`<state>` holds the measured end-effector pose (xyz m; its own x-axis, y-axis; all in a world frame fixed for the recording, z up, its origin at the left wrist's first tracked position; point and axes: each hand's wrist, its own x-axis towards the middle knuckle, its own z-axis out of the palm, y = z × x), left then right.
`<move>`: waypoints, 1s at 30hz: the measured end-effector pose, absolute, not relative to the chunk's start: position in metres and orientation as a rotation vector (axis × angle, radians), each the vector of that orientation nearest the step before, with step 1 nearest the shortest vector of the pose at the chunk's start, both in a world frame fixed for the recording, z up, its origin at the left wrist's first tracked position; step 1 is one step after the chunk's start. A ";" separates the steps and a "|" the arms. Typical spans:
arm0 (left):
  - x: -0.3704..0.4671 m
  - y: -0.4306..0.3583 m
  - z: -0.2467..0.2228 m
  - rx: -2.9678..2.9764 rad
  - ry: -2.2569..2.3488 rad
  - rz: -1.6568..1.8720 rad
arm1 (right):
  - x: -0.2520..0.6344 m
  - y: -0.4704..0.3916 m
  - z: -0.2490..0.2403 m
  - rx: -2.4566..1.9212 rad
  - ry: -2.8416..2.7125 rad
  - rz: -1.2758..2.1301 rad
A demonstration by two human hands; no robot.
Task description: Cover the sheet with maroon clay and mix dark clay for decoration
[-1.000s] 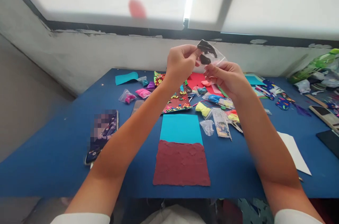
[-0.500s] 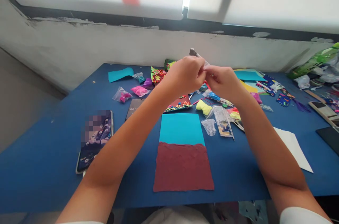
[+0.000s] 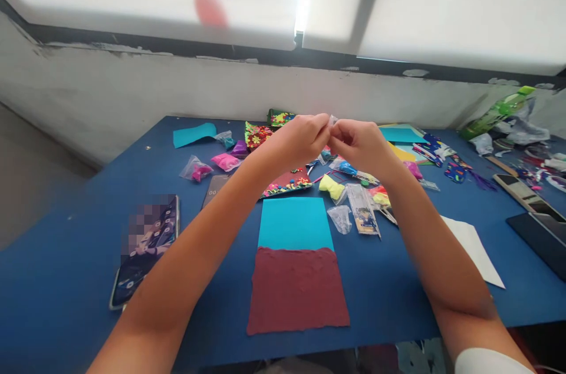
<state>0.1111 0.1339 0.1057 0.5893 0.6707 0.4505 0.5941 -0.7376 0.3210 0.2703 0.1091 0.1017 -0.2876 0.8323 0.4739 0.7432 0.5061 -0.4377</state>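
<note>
My left hand [image 3: 309, 137] and my right hand [image 3: 356, 143] meet above the far part of the table, fingers closed. Between their fingertips shows a small bit of clear plastic [image 3: 332, 120], pinched by both; the rest of it is hidden. Below them lies a bright blue sheet [image 3: 295, 222], its near part covered by a flat maroon layer [image 3: 297, 291] with uneven edges. Just right of the sheet are a crumpled clear bag [image 3: 340, 219], a yellow lump [image 3: 331, 186] and a clear case with a printed figure [image 3: 365, 213].
A phone [image 3: 148, 250] lies at the left on the blue table [image 3: 221, 315]. Pink packets [image 3: 226, 161] and a curled blue sheet [image 3: 194, 135] sit farther back. At the right are white paper [image 3: 473, 250], a green bottle [image 3: 497, 112] and dark devices [image 3: 539, 238].
The view has tilted up and shifted right, so the table sits lower and farther left. The dark-ended strip that stuck up above my hands no longer shows.
</note>
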 end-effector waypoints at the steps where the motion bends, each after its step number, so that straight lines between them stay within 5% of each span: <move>1: 0.110 0.134 0.105 2.663 1.054 0.859 | 0.272 0.110 0.101 -1.286 -2.074 0.187; 8: 0.102 0.135 0.107 2.579 1.054 0.859 | 0.277 0.112 0.099 -1.277 -1.944 0.304; 16: 0.111 0.130 0.108 2.621 1.426 0.865 | 0.261 0.103 0.097 -1.619 -1.796 -0.448; 30: 0.106 0.157 0.092 2.104 0.900 1.577 | 0.279 0.115 0.089 -0.973 -1.943 -0.410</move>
<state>0.1059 0.1573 0.0925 0.1740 0.6756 0.7164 0.2730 -0.7321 0.6241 0.2789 0.1146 0.0889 -0.2887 0.4691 0.8346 0.7663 0.6359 -0.0924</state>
